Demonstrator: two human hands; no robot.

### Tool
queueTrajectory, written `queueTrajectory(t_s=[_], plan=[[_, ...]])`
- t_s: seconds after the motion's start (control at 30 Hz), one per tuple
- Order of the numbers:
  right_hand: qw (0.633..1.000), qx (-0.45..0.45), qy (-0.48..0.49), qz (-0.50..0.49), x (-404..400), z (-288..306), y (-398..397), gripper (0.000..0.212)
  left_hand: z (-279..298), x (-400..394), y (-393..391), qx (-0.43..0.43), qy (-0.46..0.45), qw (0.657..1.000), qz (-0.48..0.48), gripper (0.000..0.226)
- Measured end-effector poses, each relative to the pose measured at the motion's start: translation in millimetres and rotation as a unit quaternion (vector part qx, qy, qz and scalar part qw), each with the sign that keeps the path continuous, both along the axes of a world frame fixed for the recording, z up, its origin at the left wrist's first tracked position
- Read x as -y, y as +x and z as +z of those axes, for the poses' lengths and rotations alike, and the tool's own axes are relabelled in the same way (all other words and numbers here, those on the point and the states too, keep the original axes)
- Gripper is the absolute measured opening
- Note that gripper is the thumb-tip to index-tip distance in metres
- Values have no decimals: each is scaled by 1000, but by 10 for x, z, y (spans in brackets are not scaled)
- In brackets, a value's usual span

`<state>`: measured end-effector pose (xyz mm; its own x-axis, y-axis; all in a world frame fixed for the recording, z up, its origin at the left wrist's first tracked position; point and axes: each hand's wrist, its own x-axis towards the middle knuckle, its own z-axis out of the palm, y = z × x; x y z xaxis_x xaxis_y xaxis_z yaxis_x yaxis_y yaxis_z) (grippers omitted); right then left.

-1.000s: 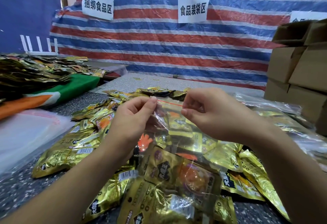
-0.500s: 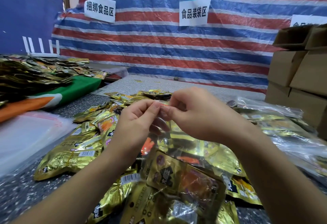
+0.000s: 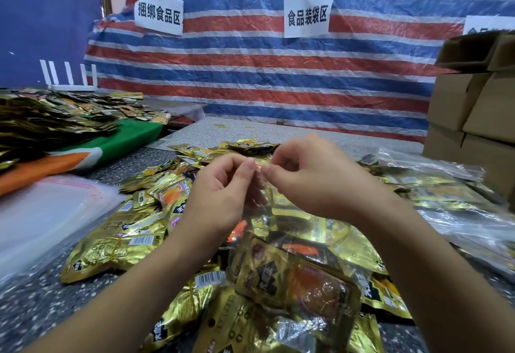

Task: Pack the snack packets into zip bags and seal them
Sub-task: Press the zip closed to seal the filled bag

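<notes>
A clear zip bag (image 3: 289, 274) with a red zip line hangs in front of me, holding gold snack packets (image 3: 301, 283). My left hand (image 3: 220, 194) and my right hand (image 3: 315, 180) both pinch its top edge, fingertips almost touching at the middle of the zip. The bag's lower part rests on a heap of loose gold packets (image 3: 125, 241) spread over the speckled table (image 3: 28, 297).
A stack of clear empty zip bags (image 3: 41, 213) lies at the left. Filled clear bags (image 3: 451, 194) pile up at the right, below brown cardboard boxes (image 3: 479, 107). Another heap of packets (image 3: 50, 118) sits on a green and orange cloth at far left.
My hands were apart along the zip a second ago. They have come together at its middle, and the bag has risen slightly with them.
</notes>
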<state>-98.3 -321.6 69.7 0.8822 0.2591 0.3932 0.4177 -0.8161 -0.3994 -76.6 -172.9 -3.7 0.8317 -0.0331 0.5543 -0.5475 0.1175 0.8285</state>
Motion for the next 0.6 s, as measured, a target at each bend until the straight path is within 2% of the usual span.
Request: queueTrajectory(t_s=[0.6], plan=[[1000,-1,-3,-5,-38,-14,-7,31,-26,25,3,16,37,998,57,22]])
